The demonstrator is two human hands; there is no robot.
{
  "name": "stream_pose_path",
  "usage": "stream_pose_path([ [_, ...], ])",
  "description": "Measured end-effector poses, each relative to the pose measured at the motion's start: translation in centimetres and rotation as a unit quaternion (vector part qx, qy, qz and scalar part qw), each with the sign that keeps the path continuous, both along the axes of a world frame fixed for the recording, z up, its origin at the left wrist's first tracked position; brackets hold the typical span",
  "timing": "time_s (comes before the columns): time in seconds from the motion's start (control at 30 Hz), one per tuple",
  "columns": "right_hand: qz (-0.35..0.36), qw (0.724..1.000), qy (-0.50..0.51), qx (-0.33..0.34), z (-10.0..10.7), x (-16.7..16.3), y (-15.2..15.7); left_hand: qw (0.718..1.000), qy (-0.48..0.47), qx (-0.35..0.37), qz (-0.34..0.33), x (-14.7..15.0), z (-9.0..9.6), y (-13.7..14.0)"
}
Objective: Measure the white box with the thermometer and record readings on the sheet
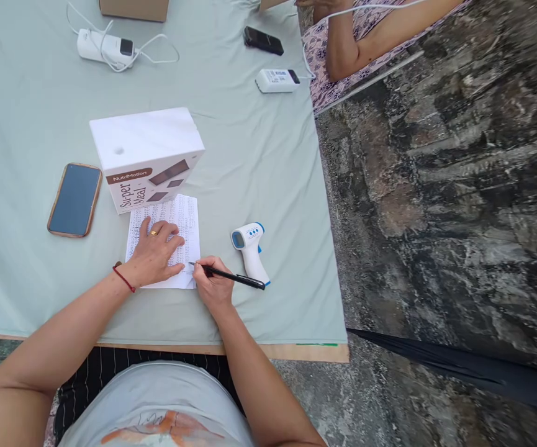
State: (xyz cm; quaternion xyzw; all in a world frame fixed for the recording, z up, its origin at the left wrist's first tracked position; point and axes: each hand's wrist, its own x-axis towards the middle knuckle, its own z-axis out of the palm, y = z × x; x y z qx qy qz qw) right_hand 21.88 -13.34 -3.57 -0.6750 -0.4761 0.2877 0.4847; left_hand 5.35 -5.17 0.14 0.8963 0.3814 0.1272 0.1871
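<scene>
My left hand lies with its fingers apart on a white sheet of paper covered in small dark writing. In my right hand is a black pen, its tip touching the paper near the lower right. A white box marked "NutriMotion Super Meal" stands at the top of the sheet and hides its upper edge. To the right of my right hand lies a white and blue infrared thermometer. A phone with a wooden-looking rim rests face up left of the box.
A pale green cloth covers the table. Farther back are a white device with a cable, a black device, another white device and a cardboard box. Another person's arm is at the upper right.
</scene>
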Motion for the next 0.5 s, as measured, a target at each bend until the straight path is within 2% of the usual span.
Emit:
stream_pose_path([
  [0.2, -0.012, 1.000, -0.006, 0.016, -0.5, -0.1, -0.3, 1.000, 0.001, -0.002, 0.000, 0.0, 0.0, 0.1],
  [0.33, -0.024, 0.996, -0.053, 0.072, -0.1, 0.7, -0.3, 1.000, 0.005, 0.000, -0.002, 0.0, 0.0, 0.1],
  [0.43, 0.016, 0.981, -0.147, 0.125, 0.4, 2.3, 0.3, 1.000, 0.008, 0.004, -0.007, -0.1, -0.1, 0.2],
  [0.5, 0.069, 0.967, -0.206, 0.129, 0.4, 3.6, 1.0, 1.000, 0.007, 0.006, -0.010, -0.2, -0.2, 0.3],
])
